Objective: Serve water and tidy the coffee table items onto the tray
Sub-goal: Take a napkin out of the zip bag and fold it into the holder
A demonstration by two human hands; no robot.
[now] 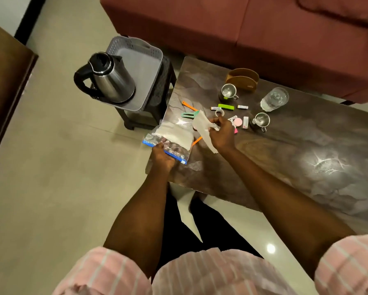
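Note:
My left hand (163, 155) grips the blue zip edge of a clear plastic bag (170, 139) holding white tissues, at the coffee table's (285, 158) left corner. My right hand (221, 133) pinches a white tissue (201, 124) just above the bag. A grey tray (146, 67) sits on a dark stool to the left, with a steel kettle (109, 78) on it. On the table stand two steel mugs (228, 91) (261, 120) and a glass of water (274, 99). Small items lie between them: a green lighter (226, 106), orange clips (189, 105), a teal clip (189, 114).
A wooden napkin holder (242, 79) stands at the table's far edge. A red sofa (242, 28) runs behind the table. A dark wooden cabinet (6, 86) is at the left. Tiled floor lies between the stool and me.

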